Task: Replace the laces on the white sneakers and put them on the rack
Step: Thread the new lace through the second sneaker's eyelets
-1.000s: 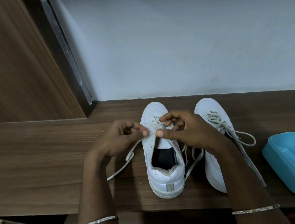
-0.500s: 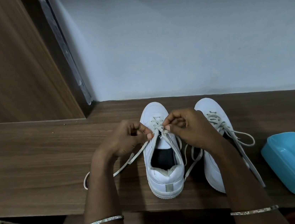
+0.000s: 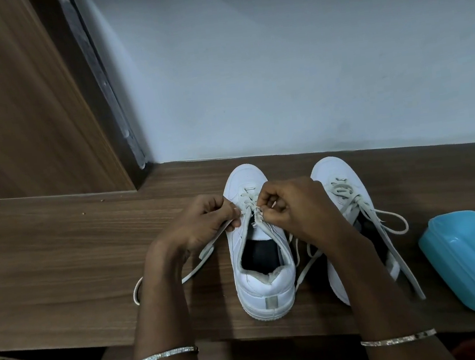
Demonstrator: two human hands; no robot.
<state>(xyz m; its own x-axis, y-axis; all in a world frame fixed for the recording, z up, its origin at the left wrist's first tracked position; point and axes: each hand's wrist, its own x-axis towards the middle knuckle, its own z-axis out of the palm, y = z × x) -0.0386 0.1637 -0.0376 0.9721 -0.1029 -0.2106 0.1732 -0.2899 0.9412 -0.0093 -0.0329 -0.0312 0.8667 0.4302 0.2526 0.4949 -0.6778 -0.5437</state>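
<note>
The half-laced sneaker (image 3: 264, 278) sits heel toward the camera on a wooden shelf (image 3: 60, 261), and the lacing on it isn't done. The lace (image 3: 206, 251) crosses the eyelets at the toe end, but the ones nearer the tongue look bare.

The left hand (image 3: 202, 223) pinches one strand between thumb and curled fingers just left of the eyelets, and the slack trails off that side of the sneaker onto the wood. The right hand (image 3: 290, 206) is curled tight over the eyelet row, pinching the other end of the lace. My guess is it's feeding the tip through the next hole, though the fingers hide that bit.

The second sneaker (image 3: 338, 185), just right of the half-laced one, looks fully threaded, with a loose loop and long ends lying beside it. I can't tell if it's knotted. So roughly one shoe is done, and what's left is the rest of this one, the tying, and racking the pair. No clue if this shelf is the rack.

No readable branding anywhere, just a blank grey tab on the heel. Further right of the half-laced sneaker is a blue plastic tub (image 3: 473, 258). A thin bangle (image 3: 162, 357) shows on each wrist.
</note>
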